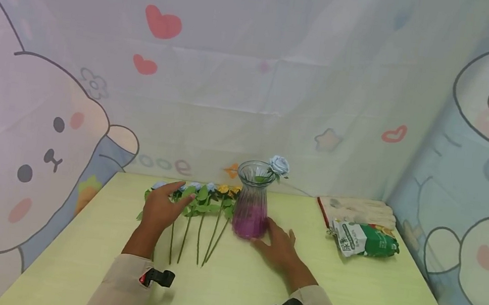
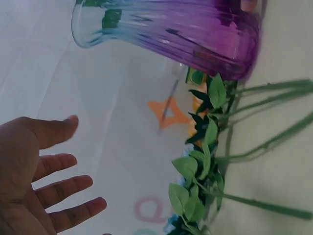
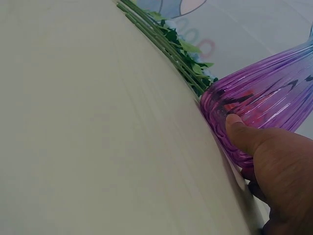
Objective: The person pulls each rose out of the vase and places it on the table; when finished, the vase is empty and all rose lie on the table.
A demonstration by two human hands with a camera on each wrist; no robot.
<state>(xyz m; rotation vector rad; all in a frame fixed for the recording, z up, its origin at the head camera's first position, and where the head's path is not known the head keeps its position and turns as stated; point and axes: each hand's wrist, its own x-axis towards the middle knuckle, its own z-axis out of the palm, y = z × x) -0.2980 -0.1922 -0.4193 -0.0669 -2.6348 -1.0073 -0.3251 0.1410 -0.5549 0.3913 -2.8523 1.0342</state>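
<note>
A ribbed glass vase [image 1: 250, 209], pale blue at the neck and purple at the base, stands upright at the back of the table. One blue artificial rose [image 1: 279, 165] leans out over its rim to the right. My right hand [image 1: 280, 248] grips the vase low down, the thumb across the purple base in the right wrist view and the other fingers partly hidden behind. My left hand [image 1: 161, 208] hovers by the row of artificial flowers [image 1: 192, 207], its fingers spread and holding nothing in the left wrist view. Blue and yellow blooms point to the back; green stems [image 1: 199, 238] point toward me.
At the back right of the table [image 1: 217, 297] lie pale gloves [image 1: 358, 211] with a red edge. A green and white packet [image 1: 366, 240] lies just in front of them. Behind the table hangs a printed cloth [image 1: 234, 85] with hearts and cartoon animals.
</note>
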